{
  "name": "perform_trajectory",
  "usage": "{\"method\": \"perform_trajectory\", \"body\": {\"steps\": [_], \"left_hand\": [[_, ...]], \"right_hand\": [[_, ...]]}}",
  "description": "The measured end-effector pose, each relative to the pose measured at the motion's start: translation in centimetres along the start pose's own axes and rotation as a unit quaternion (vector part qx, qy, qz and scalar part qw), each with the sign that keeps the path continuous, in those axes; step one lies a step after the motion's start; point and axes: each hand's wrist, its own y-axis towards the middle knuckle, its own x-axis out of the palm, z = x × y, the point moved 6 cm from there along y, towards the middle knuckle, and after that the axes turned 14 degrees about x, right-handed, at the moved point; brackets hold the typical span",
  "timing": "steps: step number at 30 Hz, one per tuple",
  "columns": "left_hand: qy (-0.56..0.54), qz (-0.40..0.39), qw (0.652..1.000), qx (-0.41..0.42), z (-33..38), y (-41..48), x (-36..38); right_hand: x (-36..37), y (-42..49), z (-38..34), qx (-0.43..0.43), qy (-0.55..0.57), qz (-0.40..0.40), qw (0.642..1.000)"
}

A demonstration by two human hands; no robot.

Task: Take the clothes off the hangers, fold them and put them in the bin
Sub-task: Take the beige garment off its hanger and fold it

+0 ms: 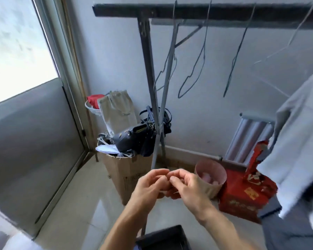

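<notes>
Looks forward and down past a dark metal clothes rail that crosses the top of the view on a grey upright post. Below the rail, low and central, shows a left hand and a right hand brought together, fingers curled inward, fingertips touching. Cannot tell whether anything small is pinched between them: blurred, and masked by the fingers themselves.

Hanging from the rail, shows thin dark wire hangers, all bare, with a paler one at far right too faint to trace. Right of the post, at the frame edge, shows a pale grey garment, cut off; cannot make out how it hangs.

Far below the rail, at the bottom edge, catches only one corner of a black rectangular bin, contents unreadable.

At the foot of the post, shows a brown cardboard box heaped with dark handbags and a beige cloth bag. Right of the post, partly behind the right hand, shows a round pink tub holding blurred pale shapes, touching a red patterned box.
</notes>
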Motion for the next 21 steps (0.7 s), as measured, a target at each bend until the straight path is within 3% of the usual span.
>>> {"method": "perform_trajectory", "body": {"steps": [8,13,17,21], "left_hand": [[-0.045,-0.088,0.991,0.089,9.4,0.4,9.5],[-0.067,-0.151,0.981,0.099,13.4,1.0,16.5],[-0.065,-0.178,0.975,0.112,15.7,1.4,20.5],[-0.056,-0.195,0.972,0.12,17.2,1.6,22.4]], "right_hand": [[-9.7,-6.1,-6.8,-0.111,-0.005,0.136,0.985],[-17.5,-10.1,-10.6,-0.182,-0.002,0.266,0.947],[-23.7,-12.9,-14.1,-0.238,-0.036,0.394,0.887],[-29.1,-14.9,-17.0,-0.273,-0.136,0.58,0.755]]}}
